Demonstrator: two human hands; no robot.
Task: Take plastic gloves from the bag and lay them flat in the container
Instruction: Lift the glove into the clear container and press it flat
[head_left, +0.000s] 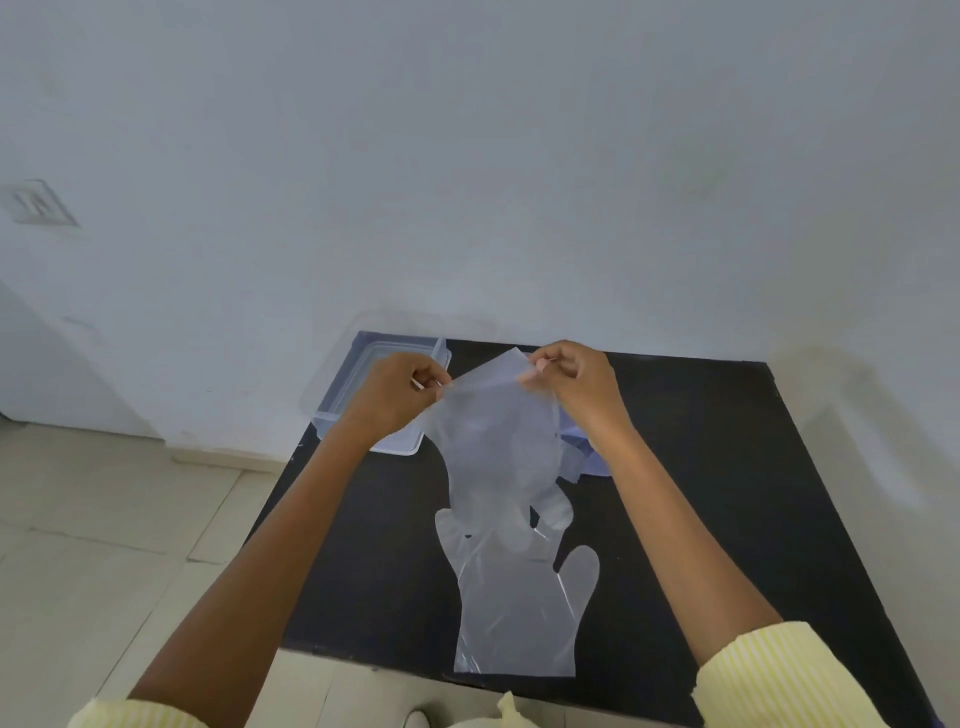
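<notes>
Head view: left hand (397, 395) and right hand (574, 382) each pinch the cuff of a plastic glove (498, 452) with their fingers, above the black tabletop (701, 467). Another glove (519, 613) lies flat; the container (387, 364) sits far left. Film looks light, limp, slippery; hold the cuff corners.

Both forearms are bare. Each sleeve (779, 675) is pale yellow with fine stripes, pushed up near the elbow.
</notes>
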